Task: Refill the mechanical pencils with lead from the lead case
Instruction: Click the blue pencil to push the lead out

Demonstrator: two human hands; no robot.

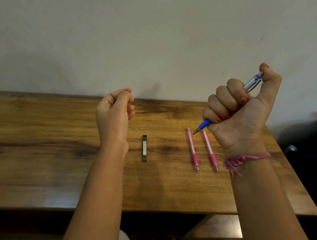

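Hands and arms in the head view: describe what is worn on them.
Both forearms are bare, with no sleeves in view. The left hand wears a thin gold ring on one finger. The right hand has a frayed pink thread band tied round the wrist, loose ends hanging. Fingertips on both hands show an orange-red stain.

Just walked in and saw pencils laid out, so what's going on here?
A person is refilling mechanical pencils at a wooden table. The right hand grips a blue and silver pencil in a fist, thumb on its top end, tip pointing down. The left hand is raised with fingertips pinched together; whether it holds lead is too small to tell. The lead case and two pink pencils lie on the table.
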